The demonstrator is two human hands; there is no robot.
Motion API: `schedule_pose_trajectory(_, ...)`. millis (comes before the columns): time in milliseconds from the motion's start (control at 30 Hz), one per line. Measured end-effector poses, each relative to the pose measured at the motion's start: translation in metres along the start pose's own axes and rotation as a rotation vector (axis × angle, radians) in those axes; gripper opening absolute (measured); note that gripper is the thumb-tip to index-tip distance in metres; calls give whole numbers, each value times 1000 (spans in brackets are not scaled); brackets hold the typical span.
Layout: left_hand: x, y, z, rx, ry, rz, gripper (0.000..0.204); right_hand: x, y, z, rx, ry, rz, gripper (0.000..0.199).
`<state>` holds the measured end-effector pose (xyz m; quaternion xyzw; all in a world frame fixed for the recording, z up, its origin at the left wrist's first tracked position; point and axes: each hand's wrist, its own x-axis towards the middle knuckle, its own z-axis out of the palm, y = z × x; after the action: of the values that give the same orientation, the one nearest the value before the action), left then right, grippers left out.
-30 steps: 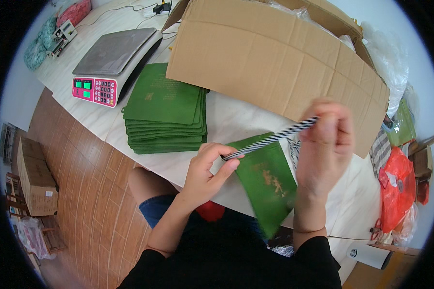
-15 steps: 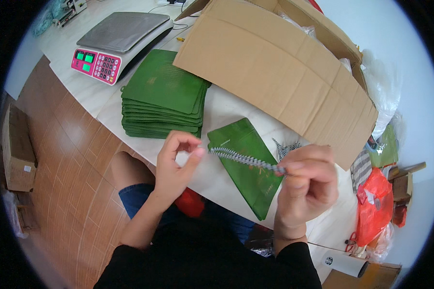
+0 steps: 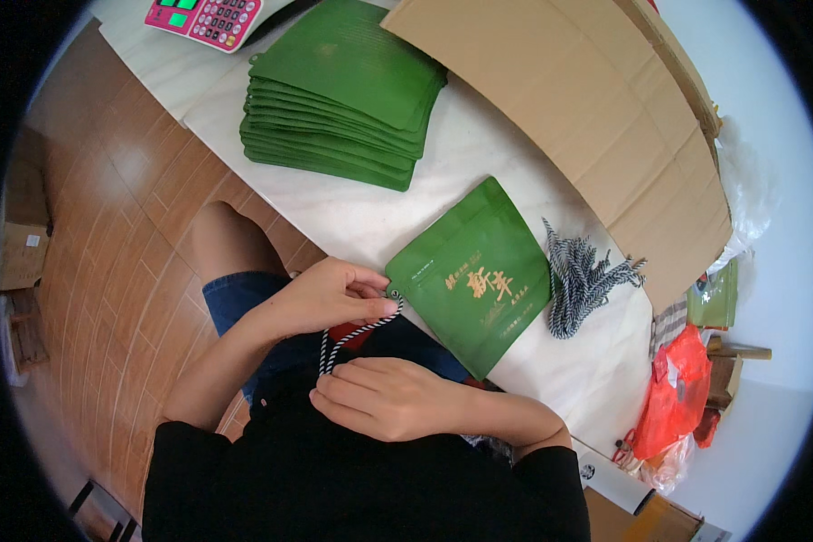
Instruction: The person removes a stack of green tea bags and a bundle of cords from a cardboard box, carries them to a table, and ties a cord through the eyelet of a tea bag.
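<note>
A green flat pouch (image 3: 483,289) with gold print lies tilted on the table's near edge, with an eyelet at its left corner. A black-and-white striped cord (image 3: 361,331) runs from that eyelet down toward my lap. My left hand (image 3: 339,296) is closed at the corner, thumb and fingers pinching the cord beside the eyelet; one strand passes behind this hand. Lower down, close to my body, my right hand (image 3: 384,397) is closed around both strands, its fingers hiding the cord's end. Right of the pouch lies a bunch of similar striped cords (image 3: 580,285).
A tall stack of green pouches (image 3: 334,117) stands at the back left. Behind it, a pink-fronted scale (image 3: 210,20) is partly cut off. A large cardboard box (image 3: 587,99) covers the back right. Red plastic bags (image 3: 673,393) lie at the far right.
The cord, stretched between my hands above the pouch before, now runs from the pouch's eyelet. Both hands have come lower, the right hand far to the left. The view has tipped downward.
</note>
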<state>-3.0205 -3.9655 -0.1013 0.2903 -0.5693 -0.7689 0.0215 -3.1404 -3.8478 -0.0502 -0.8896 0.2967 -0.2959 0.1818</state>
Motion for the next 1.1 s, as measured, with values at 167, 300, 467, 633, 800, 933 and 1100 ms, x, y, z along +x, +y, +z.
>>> schedule_pose_trajectory(167, 3, 6, 1, 60, -74, -11, 41, -9, -5, 13, 89, -119, 42, 29)
schedule_pose_trajectory(300, 4, 7, 3, 216, -74, 26, 31, -8, -9, 16, 131, -105, 40, 30)
schedule_pose_trajectory(467, 6, 3, 3, 19, 36, 64, 30, -7, -12, 28, 98, 30, 43, 23)
schedule_pose_trajectory(633, -1, 12, 2, 258, 219, 133, 31, -14, -6, 25, 125, -66, 122, 26)
schedule_pose_trajectory(800, -6, 12, -6, 545, 396, 209, 20, -17, 3, 0, 214, 109, 207, 17)
schedule_pose_trajectory(933, -11, 19, -14, 662, 519, 220, 17, -22, 14, -29, 152, 169, 306, 14)
schedule_pose_trajectory(1100, -16, 20, -33, 551, 469, 209, 17, -27, 16, -46, 143, -21, 514, 12)
